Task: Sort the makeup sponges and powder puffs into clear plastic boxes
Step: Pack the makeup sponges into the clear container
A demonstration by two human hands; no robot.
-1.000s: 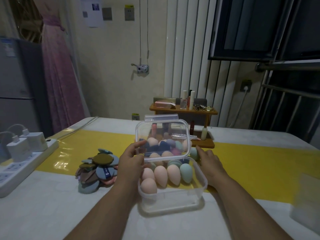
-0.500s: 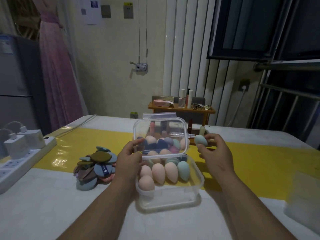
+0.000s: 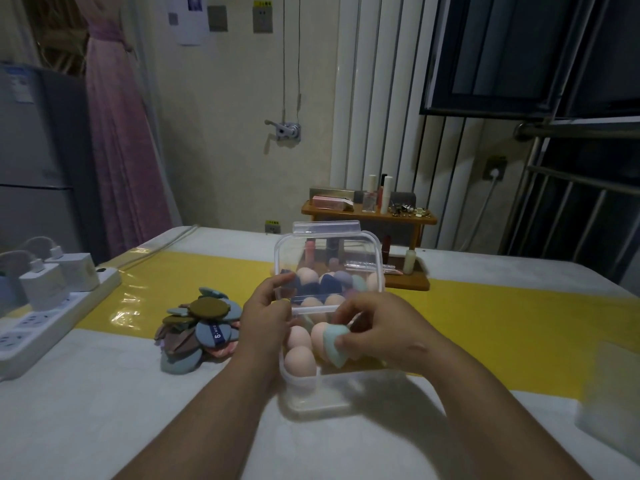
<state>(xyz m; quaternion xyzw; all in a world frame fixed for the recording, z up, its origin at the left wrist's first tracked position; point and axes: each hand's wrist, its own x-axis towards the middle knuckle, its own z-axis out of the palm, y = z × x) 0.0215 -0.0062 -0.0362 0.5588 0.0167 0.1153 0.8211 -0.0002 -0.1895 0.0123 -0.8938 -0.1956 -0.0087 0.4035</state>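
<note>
A clear plastic box (image 3: 311, 393) stands in the middle of the table with several pink, teal and dark egg-shaped makeup sponges (image 3: 299, 360) inside. Its hinged lid (image 3: 329, 261) stands upright. My left hand (image 3: 265, 315) grips the lid's left edge. Over the box, my right hand (image 3: 377, 330) pinches a teal sponge (image 3: 334, 344), pointed end down, among the pink ones. A heap of round powder puffs (image 3: 199, 327) in blue, brown and pink lies left of the box.
A white power strip (image 3: 45, 317) with chargers sits at the left table edge. A wooden cosmetics shelf (image 3: 367, 216) stands behind the box. Another clear box (image 3: 609, 403), blurred, is at the right edge. A yellow runner (image 3: 485, 317) crosses the table.
My right hand picked up a teal sponge from behind the box and brought it forward and down over the box. My left hand stayed on the lid.
</note>
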